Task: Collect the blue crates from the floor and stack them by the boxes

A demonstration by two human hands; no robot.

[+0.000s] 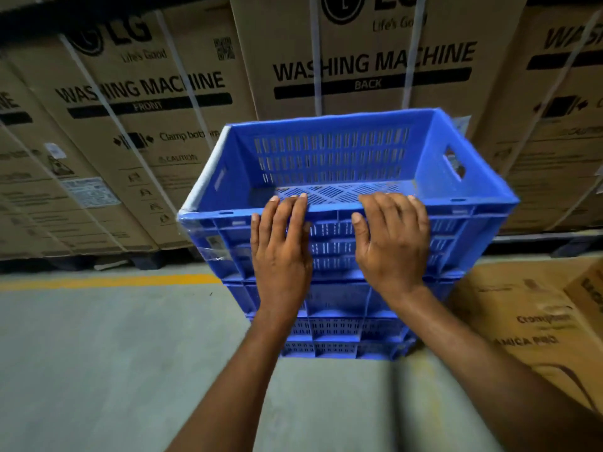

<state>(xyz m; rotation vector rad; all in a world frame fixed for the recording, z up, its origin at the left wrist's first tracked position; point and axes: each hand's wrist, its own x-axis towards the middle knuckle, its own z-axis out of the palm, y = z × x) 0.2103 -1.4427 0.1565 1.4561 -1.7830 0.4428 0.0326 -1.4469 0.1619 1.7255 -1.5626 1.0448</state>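
Both hands, left hand point(282, 246) and right hand point(391, 243), are resting flat, fingers spread, on the top blue crate point(342, 164) capping a stack by cardboard boxes point(146, 125); remaining crates unseen.

The top blue crate point(329, 164) is moulded plastic, smooth with a slight sheen, its walls and base pierced by slots; a strip of pale tape point(204, 177) runs along its left rim and clear film point(215, 252) wrinkles at one corner. The lower crate point(326, 334) under it is the same ribbed blue plastic. The washing machine boxes point(156, 125) behind are matt brown corrugated cardboard with black print, bound by glossy whitish plastic straps point(107, 115). The floor point(114, 353) is dull grey concrete with a painted yellow line point(107, 282). The cardboard box point(528, 321) at right is matt too.
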